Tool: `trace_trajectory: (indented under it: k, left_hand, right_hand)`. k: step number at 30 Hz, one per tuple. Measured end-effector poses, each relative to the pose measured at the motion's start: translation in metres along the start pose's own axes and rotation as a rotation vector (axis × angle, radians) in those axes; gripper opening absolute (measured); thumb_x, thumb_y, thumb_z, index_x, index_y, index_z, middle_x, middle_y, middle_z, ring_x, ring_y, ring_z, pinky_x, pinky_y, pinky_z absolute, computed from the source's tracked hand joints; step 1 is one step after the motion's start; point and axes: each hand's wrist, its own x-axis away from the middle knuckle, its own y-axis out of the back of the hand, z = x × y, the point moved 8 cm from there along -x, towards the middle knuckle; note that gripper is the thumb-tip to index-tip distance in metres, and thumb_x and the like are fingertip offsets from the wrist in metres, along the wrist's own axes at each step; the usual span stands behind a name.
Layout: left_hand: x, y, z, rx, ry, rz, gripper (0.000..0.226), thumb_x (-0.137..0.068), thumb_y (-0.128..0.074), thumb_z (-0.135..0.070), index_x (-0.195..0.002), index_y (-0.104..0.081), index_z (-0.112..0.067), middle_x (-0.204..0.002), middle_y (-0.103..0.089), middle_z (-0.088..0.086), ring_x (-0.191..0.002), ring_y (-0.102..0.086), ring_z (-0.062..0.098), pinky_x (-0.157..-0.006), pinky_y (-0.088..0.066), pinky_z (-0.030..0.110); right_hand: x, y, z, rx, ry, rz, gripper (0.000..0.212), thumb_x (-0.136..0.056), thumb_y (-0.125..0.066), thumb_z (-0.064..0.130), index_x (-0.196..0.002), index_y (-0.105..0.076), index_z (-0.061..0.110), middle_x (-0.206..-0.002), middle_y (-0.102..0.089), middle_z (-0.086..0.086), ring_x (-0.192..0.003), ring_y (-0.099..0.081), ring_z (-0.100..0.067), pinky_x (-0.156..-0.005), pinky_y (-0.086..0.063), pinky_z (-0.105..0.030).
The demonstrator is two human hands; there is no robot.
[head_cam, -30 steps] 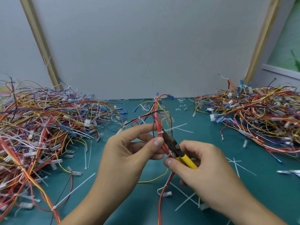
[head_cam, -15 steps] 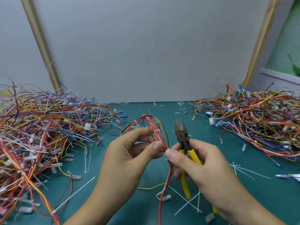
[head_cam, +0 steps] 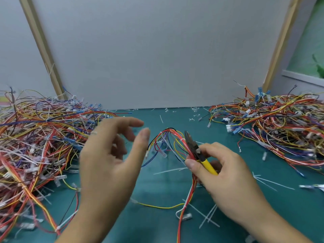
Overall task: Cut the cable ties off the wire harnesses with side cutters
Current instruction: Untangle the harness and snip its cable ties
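Yellow-handled side cutters (head_cam: pixel 196 150) and wire harness (head_cam: pixel 167 137) sit pinched in the right hand (head_cam: pixel 226 178); left hand (head_cam: pixel 110 158) spread, empty. Steady the bundle, then nip only the cable tie (head_cam: pixel 181 139).

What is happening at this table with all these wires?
A person is working on one wire harness above a green mat. The right hand grips yellow-handled side cutters and seems to pinch the harness's red wires too; the blades sit beside a white cable tie, not yet cut. The left hand is open in the air, holding nothing. Harness piles lie left and right; cut ties litter the mat.
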Motion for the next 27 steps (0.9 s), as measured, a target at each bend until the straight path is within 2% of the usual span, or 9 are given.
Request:
trace_trajectory:
  k: [3,6,8,11,13,16,19,22,27]
  left_hand:
    - [0.001,-0.023,0.021,0.068,0.209,0.213,0.022,-0.078,-0.076,-0.048,-0.089,-0.073,-0.03,-0.076,-0.069,-0.011,-0.065,-0.062,0.009,-0.055,-0.045,0.019]
    - [0.005,-0.035,0.029,0.033,0.235,0.29,0.007,-0.083,-0.074,-0.031,-0.079,-0.075,-0.026,-0.064,-0.07,-0.009,-0.055,-0.063,0.009,-0.052,-0.047,0.023]
    - [0.009,-0.04,0.041,0.129,0.342,0.324,0.011,-0.085,-0.074,-0.02,-0.075,-0.074,-0.018,-0.057,-0.068,-0.003,-0.048,-0.057,0.007,-0.048,-0.043,0.02]
    - [0.017,-0.051,0.056,0.325,0.562,0.374,0.014,-0.087,-0.071,-0.012,-0.074,-0.073,-0.008,-0.058,-0.067,0.007,-0.049,-0.058,0.011,-0.049,-0.045,0.021]
    - [0.026,-0.06,0.057,0.414,0.628,0.423,0.015,-0.088,-0.069,-0.01,-0.073,-0.072,-0.006,-0.06,-0.066,0.01,-0.05,-0.059,0.014,-0.049,-0.047,0.021]
    - [0.037,-0.072,0.055,0.517,0.705,0.477,0.016,-0.089,-0.067,-0.008,-0.075,-0.071,-0.001,-0.06,-0.064,0.012,-0.048,-0.057,0.014,-0.049,-0.047,0.018]
    - [0.041,-0.076,0.054,0.57,0.742,0.494,0.017,-0.089,-0.065,-0.008,-0.075,-0.071,0.0,-0.059,-0.061,0.011,-0.048,-0.056,0.014,-0.049,-0.048,0.018]
    - [0.041,-0.078,0.045,0.624,0.699,0.518,0.014,-0.085,-0.071,-0.013,-0.073,-0.073,-0.007,-0.062,-0.062,0.012,-0.05,-0.057,0.015,-0.054,-0.05,0.021]
    - [0.04,-0.08,0.036,0.641,0.625,0.539,0.017,-0.078,-0.067,-0.024,-0.074,-0.074,-0.009,-0.063,-0.062,0.011,-0.056,-0.056,0.018,-0.06,-0.05,0.028]
  right_hand:
    - [0.0,0.0,0.006,0.053,0.042,0.002,0.008,-0.081,-0.075,0.033,-0.084,-0.069,0.037,-0.085,-0.059,0.012,-0.065,-0.061,-0.013,-0.063,-0.051,-0.031]
    - [0.001,0.001,0.009,0.079,0.066,0.004,0.008,-0.078,-0.071,0.04,-0.086,-0.069,0.038,-0.086,-0.058,0.012,-0.066,-0.062,-0.011,-0.064,-0.052,-0.035]
    - [0.002,0.002,0.011,0.086,0.087,-0.013,0.009,-0.078,-0.07,0.041,-0.086,-0.069,0.038,-0.087,-0.058,0.011,-0.069,-0.062,-0.011,-0.066,-0.052,-0.035]
    - [0.005,0.012,0.025,0.076,0.16,-0.123,0.009,-0.083,-0.073,0.038,-0.091,-0.069,0.036,-0.089,-0.057,0.011,-0.081,-0.061,-0.009,-0.069,-0.048,-0.019]
    - [0.011,0.018,0.041,0.048,0.243,-0.198,0.009,-0.087,-0.074,0.03,-0.092,-0.067,0.034,-0.091,-0.059,0.011,-0.088,-0.062,-0.008,-0.073,-0.045,-0.01]
    - [0.017,0.009,0.053,-0.02,0.295,-0.147,0.013,-0.083,-0.071,0.023,-0.086,-0.065,0.034,-0.088,-0.061,0.01,-0.085,-0.064,-0.011,-0.073,-0.046,-0.011]
    - [0.012,-0.004,0.037,-0.014,0.188,-0.042,0.01,-0.085,-0.072,0.028,-0.082,-0.066,0.035,-0.084,-0.062,0.01,-0.08,-0.062,-0.01,-0.068,-0.047,-0.019]
    - [0.006,-0.005,0.019,0.038,0.099,0.003,0.008,-0.084,-0.074,0.029,-0.082,-0.069,0.035,-0.083,-0.062,0.01,-0.08,-0.061,-0.009,-0.069,-0.046,-0.022]
    - [0.002,-0.003,0.012,0.033,0.069,0.016,0.003,-0.084,-0.072,0.035,-0.082,-0.07,0.037,-0.083,-0.064,0.009,-0.073,-0.062,-0.009,-0.063,-0.045,-0.021]
